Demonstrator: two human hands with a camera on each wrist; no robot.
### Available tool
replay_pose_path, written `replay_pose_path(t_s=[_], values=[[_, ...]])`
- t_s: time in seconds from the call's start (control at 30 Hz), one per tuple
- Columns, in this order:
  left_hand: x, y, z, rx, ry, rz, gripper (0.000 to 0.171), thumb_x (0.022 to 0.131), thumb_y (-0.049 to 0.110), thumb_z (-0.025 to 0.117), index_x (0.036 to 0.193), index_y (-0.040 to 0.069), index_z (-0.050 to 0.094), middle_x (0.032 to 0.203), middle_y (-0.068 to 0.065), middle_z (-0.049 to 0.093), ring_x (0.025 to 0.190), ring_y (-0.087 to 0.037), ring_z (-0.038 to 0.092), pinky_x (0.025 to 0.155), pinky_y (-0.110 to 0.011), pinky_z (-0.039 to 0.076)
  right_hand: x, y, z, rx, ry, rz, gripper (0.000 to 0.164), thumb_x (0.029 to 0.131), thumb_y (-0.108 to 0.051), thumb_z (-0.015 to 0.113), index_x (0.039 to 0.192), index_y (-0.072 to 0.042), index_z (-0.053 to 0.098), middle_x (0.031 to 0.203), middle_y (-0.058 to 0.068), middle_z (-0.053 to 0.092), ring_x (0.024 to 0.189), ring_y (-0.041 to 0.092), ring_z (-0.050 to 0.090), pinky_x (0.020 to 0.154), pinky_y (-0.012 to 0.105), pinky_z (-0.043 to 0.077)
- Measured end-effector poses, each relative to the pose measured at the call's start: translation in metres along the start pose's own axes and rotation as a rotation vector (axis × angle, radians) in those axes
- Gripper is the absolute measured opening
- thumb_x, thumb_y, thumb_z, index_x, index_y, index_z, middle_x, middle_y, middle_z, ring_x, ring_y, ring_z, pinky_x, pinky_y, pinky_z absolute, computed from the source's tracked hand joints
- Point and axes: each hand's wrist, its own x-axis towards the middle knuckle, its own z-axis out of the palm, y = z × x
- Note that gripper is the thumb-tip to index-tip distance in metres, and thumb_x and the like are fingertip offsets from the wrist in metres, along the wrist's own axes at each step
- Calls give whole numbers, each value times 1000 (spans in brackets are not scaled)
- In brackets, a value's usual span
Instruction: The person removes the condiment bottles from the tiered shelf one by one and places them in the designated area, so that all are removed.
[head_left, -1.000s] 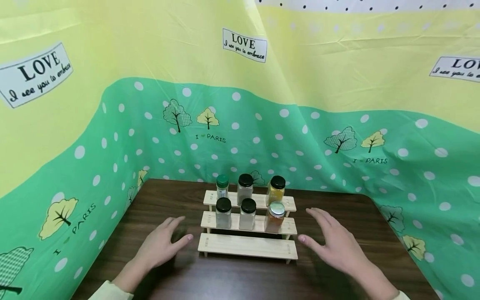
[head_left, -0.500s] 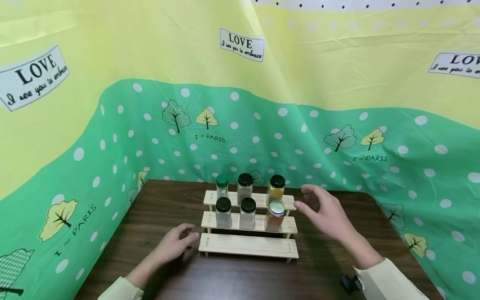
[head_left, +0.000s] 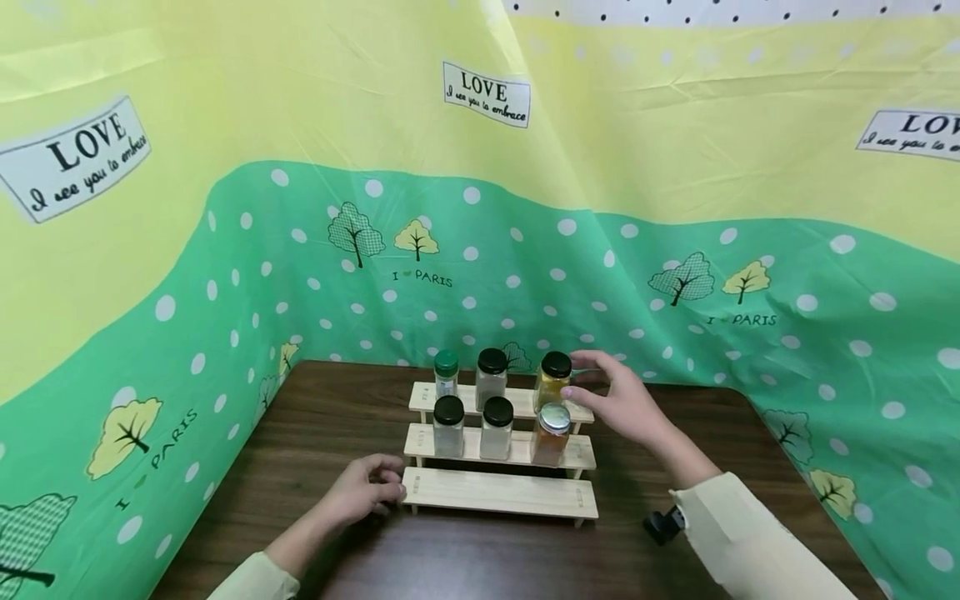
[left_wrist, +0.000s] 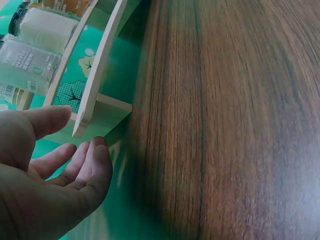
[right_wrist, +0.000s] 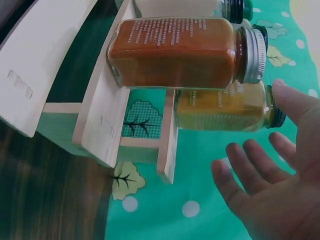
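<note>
A light wooden three-step rack (head_left: pixel 495 492) holds several square spice jars. My right hand (head_left: pixel 621 402) reaches to the top step's right end, thumb and fingers spread beside a black-capped jar of yellow spice (head_left: pixel 552 392). In the right wrist view, the thumb tip is right at the cap of that yellow jar (right_wrist: pixel 222 111), the other fingers apart from its body. Beside the lowest step's left end is my left hand (head_left: pixel 360 493), fingers loosely bent. The left wrist view has its thumb and fingertips around the end of the step (left_wrist: pixel 102 62), with nothing held.
On the middle step stand a silver-capped reddish-brown jar (head_left: pixel 550 448) and two black-capped pale jars. A green-capped jar (head_left: pixel 446 375) and a black-capped grey jar (head_left: pixel 491 379) share the top step. Patterned cloth (head_left: pixel 495 275) rises behind the dark wooden table (head_left: pixel 480 558).
My right hand has moved up and inward from beside the rack to the yellow jar. My left hand has come rightward to the lowest step's end, its fingers bending more. The jars stay put.
</note>
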Motion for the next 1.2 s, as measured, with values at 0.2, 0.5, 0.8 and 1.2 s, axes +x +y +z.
replay_pose_path(t_s=[0.2,0.5,0.8,1.2], values=[[1,-1,3,-10,2,-3,50,81,-4,76,126,-14,58,105,-19,62,79,-19,65,69,-43,61,8,0,7,-1,-5,3,66,93,-35,77,147,-8,49,138,17,59,118,37,65,85,42,59],[3,-2,4,-30,23,-8,50,78,-11,74,125,-14,59,103,-18,64,77,-19,65,67,-39,60,13,2,12,-5,-9,1,58,93,-35,77,142,-12,56,129,13,65,115,35,66,90,48,58],[2,-3,4,-42,0,-24,48,83,-10,73,128,-12,56,98,-16,61,73,-19,65,61,-33,58,14,7,13,16,-7,-9,54,92,-34,78,138,-13,59,127,12,67,113,32,67,87,42,57],[3,-1,4,-58,-21,-33,48,84,-11,71,129,-11,54,94,-13,59,73,-20,64,61,-33,58,15,7,11,-8,11,14,55,91,-35,79,139,-14,60,128,9,68,115,32,68,90,46,58]])
